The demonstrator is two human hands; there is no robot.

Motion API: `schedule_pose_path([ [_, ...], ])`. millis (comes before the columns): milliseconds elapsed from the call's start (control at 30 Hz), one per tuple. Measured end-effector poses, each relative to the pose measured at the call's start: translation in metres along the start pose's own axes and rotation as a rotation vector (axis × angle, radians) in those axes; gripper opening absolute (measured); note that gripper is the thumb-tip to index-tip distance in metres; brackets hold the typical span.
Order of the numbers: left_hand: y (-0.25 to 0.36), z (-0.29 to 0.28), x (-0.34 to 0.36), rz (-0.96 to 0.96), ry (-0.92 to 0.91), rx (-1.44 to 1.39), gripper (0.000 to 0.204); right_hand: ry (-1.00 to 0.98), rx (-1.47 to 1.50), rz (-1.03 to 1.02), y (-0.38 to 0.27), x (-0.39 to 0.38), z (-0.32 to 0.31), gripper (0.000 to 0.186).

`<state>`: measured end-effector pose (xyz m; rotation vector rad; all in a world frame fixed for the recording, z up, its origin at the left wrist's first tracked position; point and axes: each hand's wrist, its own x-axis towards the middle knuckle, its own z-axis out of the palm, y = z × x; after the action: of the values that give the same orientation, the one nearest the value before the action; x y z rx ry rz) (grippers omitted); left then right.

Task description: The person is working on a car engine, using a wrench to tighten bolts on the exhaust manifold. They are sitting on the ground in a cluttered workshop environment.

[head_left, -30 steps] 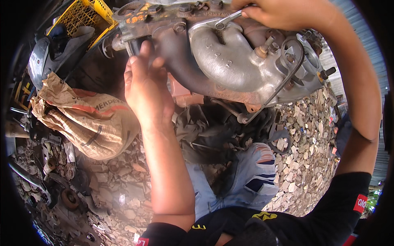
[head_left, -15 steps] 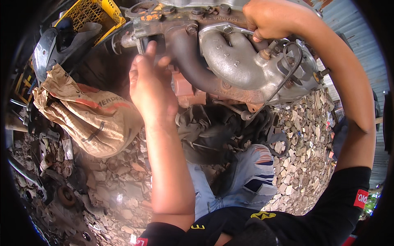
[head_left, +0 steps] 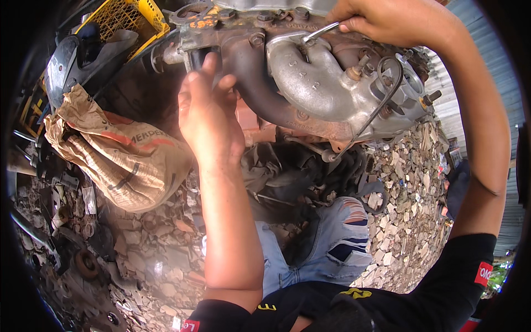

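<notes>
Steel wrench (head_left: 322, 33), pinched by the right hand (head_left: 384, 21), meets a rounded, grainy manifold (head_left: 327, 102); left hand (head_left: 211, 119), grip unclear.

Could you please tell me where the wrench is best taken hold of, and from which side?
Probably by the upper-right end of the slim wrench, coming from the right, where the right hand holds it. It slants up and rightward; its lower-left end sits at the upper edge of the silver manifold, so gripping there looks cramped.
</notes>
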<state>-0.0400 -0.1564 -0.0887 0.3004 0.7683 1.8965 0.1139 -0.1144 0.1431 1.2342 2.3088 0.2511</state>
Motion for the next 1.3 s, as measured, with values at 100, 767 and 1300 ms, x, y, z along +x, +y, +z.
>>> schedule_pose_path([
  [100, -0.003, 0.000, 0.001, 0.007, 0.003, 0.005, 0.025, 0.032, -0.090, -0.009, -0.006, 0.004, 0.000, 0.020],
  [767, -0.010, 0.002, 0.007, -0.001, -0.007, 0.048, 0.021, -0.194, -0.112, 0.120, -0.037, 0.012, -0.028, 0.029],
  [1300, -0.013, 0.001, 0.009, 0.008, -0.019, 0.033, 0.022, -0.162, -0.137, 0.122, -0.030, 0.012, -0.019, 0.028],
])
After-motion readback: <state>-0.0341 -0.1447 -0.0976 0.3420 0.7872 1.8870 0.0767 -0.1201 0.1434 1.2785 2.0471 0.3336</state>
